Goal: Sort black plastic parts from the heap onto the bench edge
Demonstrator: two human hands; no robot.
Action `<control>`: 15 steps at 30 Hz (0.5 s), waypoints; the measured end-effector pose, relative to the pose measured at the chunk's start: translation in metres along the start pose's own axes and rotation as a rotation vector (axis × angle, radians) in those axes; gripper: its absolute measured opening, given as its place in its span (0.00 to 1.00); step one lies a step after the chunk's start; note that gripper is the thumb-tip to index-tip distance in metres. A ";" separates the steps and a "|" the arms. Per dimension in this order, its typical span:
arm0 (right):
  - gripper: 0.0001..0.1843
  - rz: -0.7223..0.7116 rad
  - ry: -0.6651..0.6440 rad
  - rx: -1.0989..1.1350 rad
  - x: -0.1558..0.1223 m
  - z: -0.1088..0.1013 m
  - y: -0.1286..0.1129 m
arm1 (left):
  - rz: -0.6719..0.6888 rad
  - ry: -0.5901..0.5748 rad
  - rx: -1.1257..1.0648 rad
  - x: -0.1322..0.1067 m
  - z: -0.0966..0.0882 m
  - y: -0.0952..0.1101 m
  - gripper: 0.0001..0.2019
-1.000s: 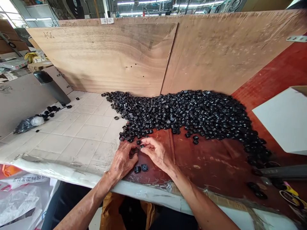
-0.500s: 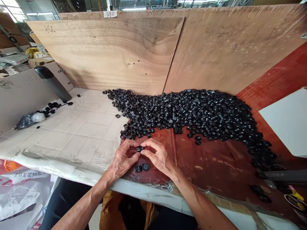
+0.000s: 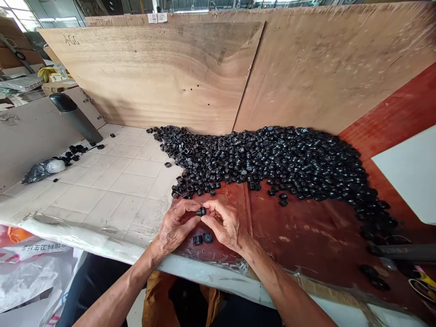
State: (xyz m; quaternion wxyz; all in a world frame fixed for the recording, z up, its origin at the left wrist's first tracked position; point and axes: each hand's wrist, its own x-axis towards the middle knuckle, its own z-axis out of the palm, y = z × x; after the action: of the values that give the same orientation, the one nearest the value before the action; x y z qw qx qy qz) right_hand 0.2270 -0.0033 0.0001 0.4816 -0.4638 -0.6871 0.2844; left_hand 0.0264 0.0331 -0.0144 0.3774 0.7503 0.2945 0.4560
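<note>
Between the fingertips of both hands is a small black plastic fitting (image 3: 201, 211), held above the dark red sheet near the table's front edge. My left hand (image 3: 175, 225) pinches its left end with thumb and forefinger. On its other end, my right hand (image 3: 226, 222) has the same kind of pinch. Just below lie two loose black parts: a ribbed cap on its side (image 3: 197, 240) and a round one facing up (image 3: 207, 237). Beyond my hands spreads a big heap of similar black parts (image 3: 282, 159), mostly piled along the wooden board.
A plywood board (image 3: 160, 77) walls off the back. At the left stand a dark grey bottle (image 3: 76, 119), a black plastic bag (image 3: 37, 171) and scattered black bits (image 3: 75, 152). A white panel (image 3: 408, 175) leans at the right, above a dark grey bar (image 3: 402, 251).
The fitting between my fingers has turned slightly and shows more of its body. Both hands stay in nearly the same place; the whole view has shifted a little.
</note>
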 end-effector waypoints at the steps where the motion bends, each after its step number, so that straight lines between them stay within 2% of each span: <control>1: 0.06 -0.004 -0.012 -0.011 0.000 -0.001 0.000 | -0.001 -0.001 -0.001 0.000 0.000 0.000 0.09; 3: 0.07 -0.001 -0.009 -0.059 0.000 0.000 0.000 | -0.005 -0.013 0.011 -0.001 0.000 -0.001 0.10; 6: 0.22 -0.030 0.036 -0.167 -0.001 0.002 0.002 | -0.031 -0.027 0.040 -0.002 -0.001 -0.001 0.10; 8: 0.25 -0.033 0.036 -0.176 0.000 0.002 0.001 | -0.056 -0.039 0.035 -0.002 -0.001 -0.001 0.09; 13: 0.10 0.157 0.004 0.060 0.002 0.000 -0.004 | -0.081 -0.062 0.027 -0.002 0.000 0.000 0.09; 15: 0.07 0.203 -0.023 0.138 0.002 -0.001 -0.005 | -0.086 -0.042 0.022 -0.002 0.000 0.001 0.09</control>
State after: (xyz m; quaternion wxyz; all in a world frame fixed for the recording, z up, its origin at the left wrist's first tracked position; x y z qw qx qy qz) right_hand 0.2260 -0.0033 0.0050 0.4732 -0.4935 -0.6208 0.3838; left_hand 0.0256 0.0313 -0.0142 0.3943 0.7504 0.3236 0.4203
